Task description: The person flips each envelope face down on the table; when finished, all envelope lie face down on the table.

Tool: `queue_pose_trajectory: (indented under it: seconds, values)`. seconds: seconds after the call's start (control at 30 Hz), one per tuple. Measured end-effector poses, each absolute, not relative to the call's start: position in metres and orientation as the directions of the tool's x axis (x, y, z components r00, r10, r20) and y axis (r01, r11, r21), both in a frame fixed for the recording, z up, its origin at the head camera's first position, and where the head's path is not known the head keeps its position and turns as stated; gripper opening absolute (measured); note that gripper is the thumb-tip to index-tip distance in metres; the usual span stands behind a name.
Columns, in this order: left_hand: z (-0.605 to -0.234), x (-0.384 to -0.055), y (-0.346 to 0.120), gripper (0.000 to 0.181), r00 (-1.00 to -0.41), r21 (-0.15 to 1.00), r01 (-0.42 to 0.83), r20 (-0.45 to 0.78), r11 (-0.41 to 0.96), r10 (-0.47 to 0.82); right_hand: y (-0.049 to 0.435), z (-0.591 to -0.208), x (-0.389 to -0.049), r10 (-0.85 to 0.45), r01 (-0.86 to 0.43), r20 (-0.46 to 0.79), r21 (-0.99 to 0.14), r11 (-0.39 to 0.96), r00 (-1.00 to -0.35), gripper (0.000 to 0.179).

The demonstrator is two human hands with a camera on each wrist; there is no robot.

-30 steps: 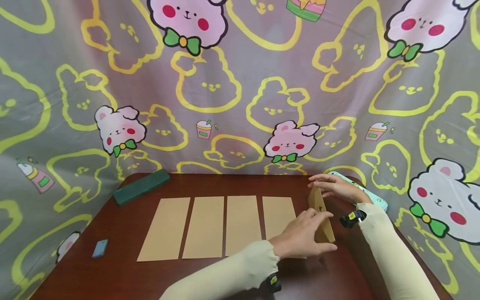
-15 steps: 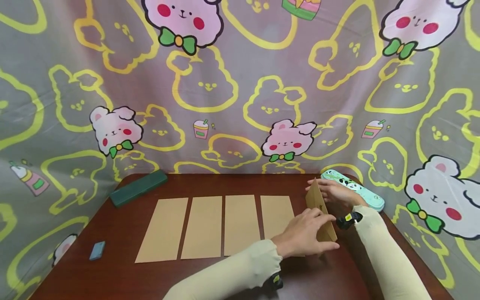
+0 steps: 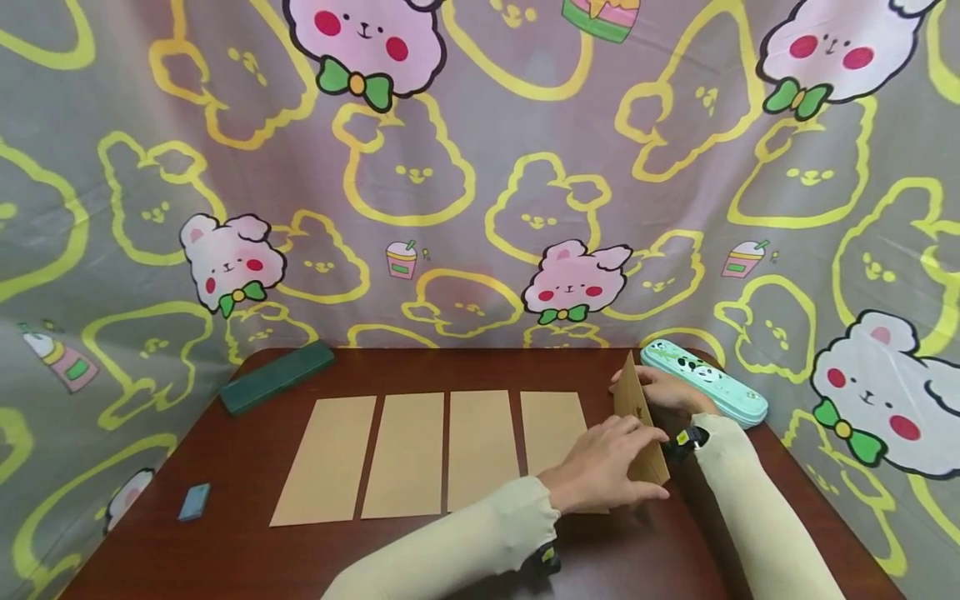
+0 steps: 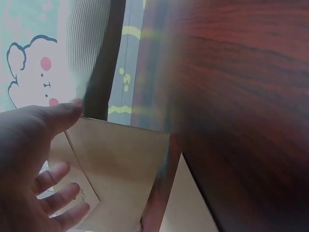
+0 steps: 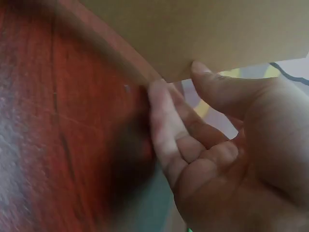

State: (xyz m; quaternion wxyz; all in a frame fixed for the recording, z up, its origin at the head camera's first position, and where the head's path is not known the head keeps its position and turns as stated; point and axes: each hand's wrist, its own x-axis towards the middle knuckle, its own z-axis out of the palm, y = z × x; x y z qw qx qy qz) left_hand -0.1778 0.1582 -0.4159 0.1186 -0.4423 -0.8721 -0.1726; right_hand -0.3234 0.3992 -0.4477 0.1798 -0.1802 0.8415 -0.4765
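A brown paper envelope (image 3: 632, 404) with a pointed flap stands tilted on edge at the right of the table, a small mark printed on it. My right hand (image 3: 663, 390) is on its far right side, partly hidden by it. In the right wrist view, the thumb and fingers of this hand pinch a corner of the envelope (image 5: 203, 34). My left hand (image 3: 607, 467) is at the near side, fingers spread and slightly bent. In the left wrist view, its thumb meets the envelope's edge (image 4: 125, 145), and the other fingers lie before the flap; firm contact is unclear.
Several flat brown paper rectangles (image 3: 405, 454) lie in a row left of the envelope. A mint panda-print pencil case (image 3: 708, 383) sits behind the right hand. A dark green box (image 3: 277, 377) and a small blue block (image 3: 194, 502) are at the left. A patterned curtain (image 3: 480, 167) hangs behind.
My right hand has moved down from the envelope's far upper edge to behind its right side, uncovering more of the pencil case. The left hand has hardly moved. The head view has shifted slightly.
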Motion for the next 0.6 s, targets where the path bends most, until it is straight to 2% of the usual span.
queue_pose_trajectory:
  seconds: [0.13, 0.27, 0.47, 0.6]
  values:
    - [-0.415, -0.178, 0.154, 0.065, -0.549, 0.161, 0.829, 0.416, 0.535, 0.725, 0.407, -0.444, -0.318, -0.450, -0.080, -0.153, -0.886, 0.457, -0.880, 0.039]
    - [-0.412, -0.178, 0.147, 0.064, -0.527, 0.161, 0.841, 0.460, 0.517, 0.714, 0.417, -0.434, -0.311, -0.406, -0.118, -0.106, -0.864, 0.489, -0.908, 0.048]
    - [-0.411, -0.181, 0.136, 0.064, -0.516, 0.112, 0.834, 0.506, 0.540, 0.691, 0.426, -0.412, -0.305, -0.281, -0.095, -0.072, -0.838, 0.538, -0.957, 0.048]
    - [-0.417, -0.180, 0.131, 0.061, -0.533, 0.085, 0.817, 0.486, 0.570, 0.693, 0.432, -0.401, -0.302, -0.241, -0.096, -0.056, -0.811, 0.577, -0.969, 0.048]
